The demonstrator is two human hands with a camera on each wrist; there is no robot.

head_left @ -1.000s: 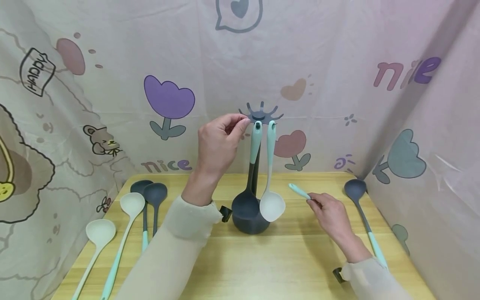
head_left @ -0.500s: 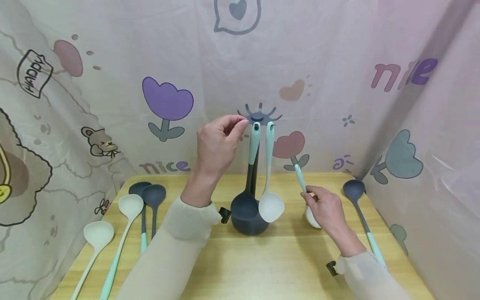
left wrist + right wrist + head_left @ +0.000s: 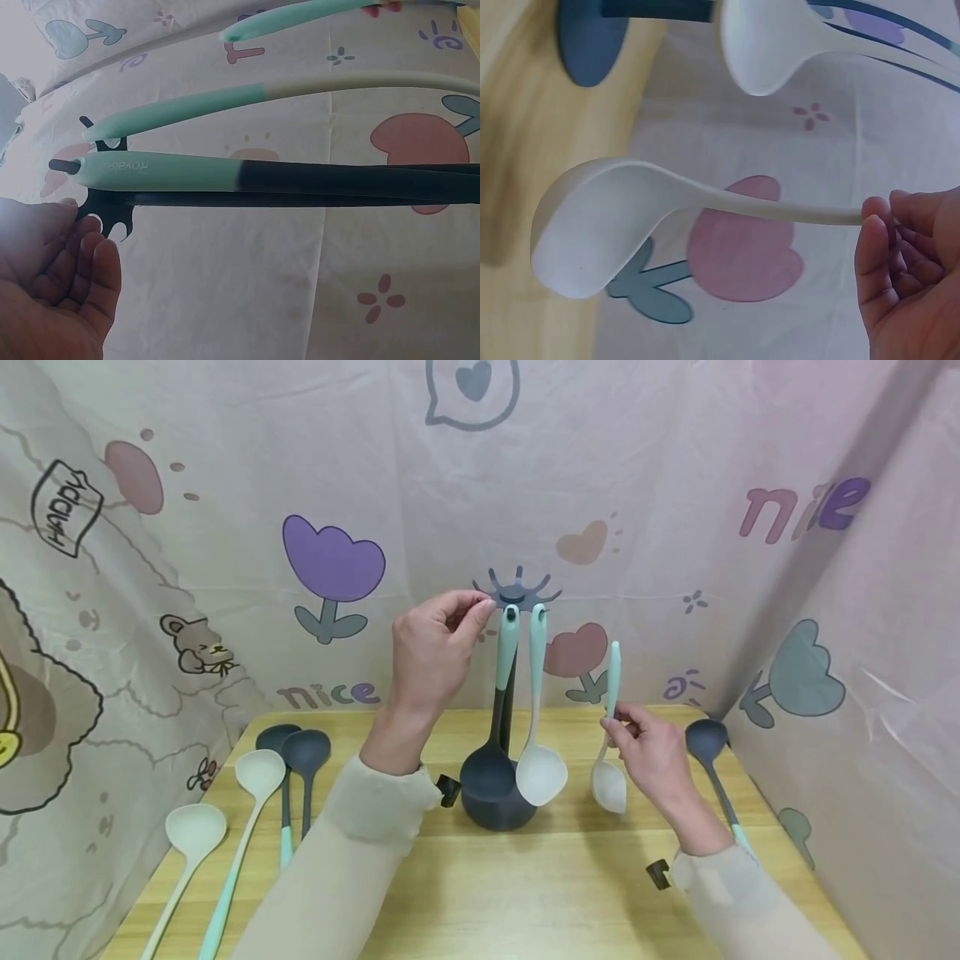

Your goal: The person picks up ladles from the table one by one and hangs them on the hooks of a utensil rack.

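My left hand (image 3: 435,647) pinches a hook at the left side of the dark utensil stand's (image 3: 517,596) top. From that stand hang a dark ladle (image 3: 489,770) and a white ladle (image 3: 542,774), both with mint handles pointing up. To the right of the stand, my right hand (image 3: 656,760) pinches another white ladle (image 3: 609,787) between thumb and fingers, about midway along its stem. This ladle is nearly upright, bowl down, apart from the stand. In the right wrist view its bowl (image 3: 607,217) shows whole, while the mint end is out of view.
At the left of the wooden table (image 3: 480,893) lie two white utensils, the outer one a ladle (image 3: 197,828), and two dark utensils (image 3: 307,750). A dark utensil (image 3: 707,739) lies along the right edge. A printed curtain (image 3: 645,452) closes off the back and sides.
My right hand has turned its ladle from slanting to nearly upright, bringing the bowl into sight, and has shifted slightly up and left. The left hand stays at the stand's hook.
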